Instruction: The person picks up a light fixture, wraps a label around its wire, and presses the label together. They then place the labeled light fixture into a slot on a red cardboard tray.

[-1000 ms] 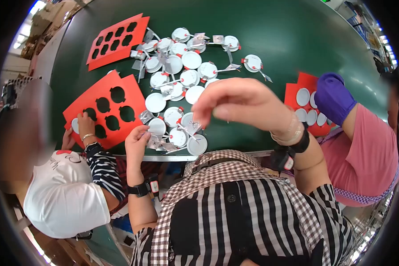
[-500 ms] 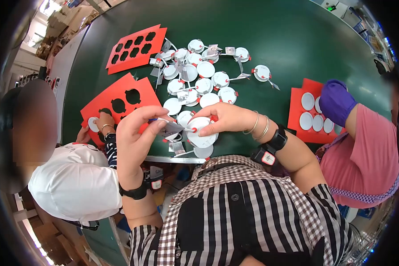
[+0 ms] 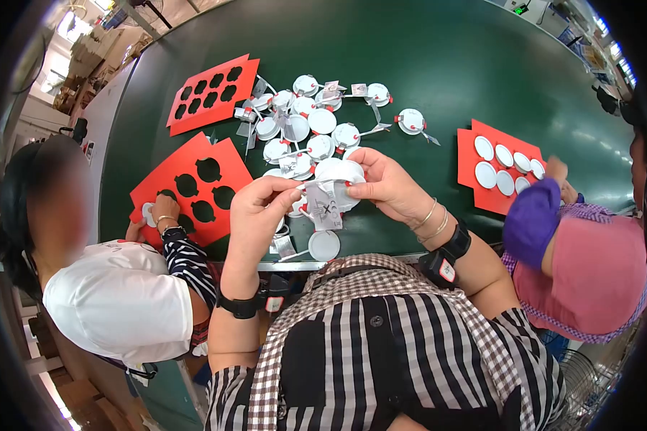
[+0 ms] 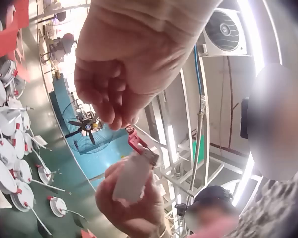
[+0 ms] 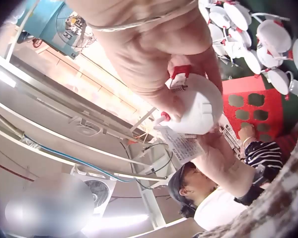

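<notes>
A round white downlight (image 3: 340,171) with red spring clips is held up and tilted over the near side of the pile. My right hand (image 3: 389,188) grips its rim, thumb in front and fingers behind. Its silver printed box (image 3: 328,208) hangs below, facing me. At the other side, my left hand (image 3: 260,215) pinches with thumb and forefinger beside the light. In the left wrist view, a red clip (image 4: 135,140) reaches the left fingertips. The right wrist view shows the light's white back (image 5: 203,106) and the printed box (image 5: 179,144) on its short cable.
Several more downlights (image 3: 321,121) lie heaped on the green table (image 3: 438,57). Red boards with cut-outs (image 3: 212,93) lie left; a person's hand (image 3: 165,208) works at the nearer one. On the right, another red board (image 3: 469,172) carries white discs beside a purple-sleeved arm (image 3: 532,223).
My right hand came down from above the pile, and both hands took hold of a downlight. Since then it has tilted, bringing its printed box to face me. The purple-sleeved arm drew back.
</notes>
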A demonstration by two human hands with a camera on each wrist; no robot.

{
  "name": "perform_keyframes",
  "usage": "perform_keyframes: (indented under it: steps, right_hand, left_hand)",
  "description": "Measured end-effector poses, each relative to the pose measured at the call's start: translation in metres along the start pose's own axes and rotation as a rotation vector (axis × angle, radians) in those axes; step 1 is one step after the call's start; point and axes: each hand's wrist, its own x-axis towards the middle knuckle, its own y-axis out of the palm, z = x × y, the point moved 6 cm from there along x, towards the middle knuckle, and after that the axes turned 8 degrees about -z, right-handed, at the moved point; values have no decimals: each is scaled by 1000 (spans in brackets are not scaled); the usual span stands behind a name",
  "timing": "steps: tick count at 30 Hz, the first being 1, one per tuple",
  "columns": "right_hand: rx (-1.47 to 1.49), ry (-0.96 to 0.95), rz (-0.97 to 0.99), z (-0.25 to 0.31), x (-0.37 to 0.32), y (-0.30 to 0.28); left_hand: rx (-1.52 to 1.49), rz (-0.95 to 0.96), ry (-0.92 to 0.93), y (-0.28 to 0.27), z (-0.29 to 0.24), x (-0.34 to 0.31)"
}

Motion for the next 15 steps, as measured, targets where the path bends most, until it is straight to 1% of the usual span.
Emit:
perform_keyframes:
  steps: [2, 4, 6, 9, 11, 15]
  right_hand:
    - [-54, -31, -12, 1, -3, 0]
    - [-108, -63, -18, 6, -2, 0]
    - [-320, -43, 20, 9, -4, 3]
    - [-339, -55, 25, 12, -7, 4]
    - [-338, -26, 51, 12, -7, 3]
    - [-314, 9, 84, 9, -8, 0]
  left_hand:
    - [-64, -63, -23, 4, 0, -2]
    - [-75, -64, -34, 6, 2, -2]
    - [-85, -58, -49, 7, 1, -2]
    - [-66, -31, -92, 7, -1, 1]
    - [-173, 96, -151, 8, 2, 4]
    - [-186, 64, -196, 9, 3, 6]
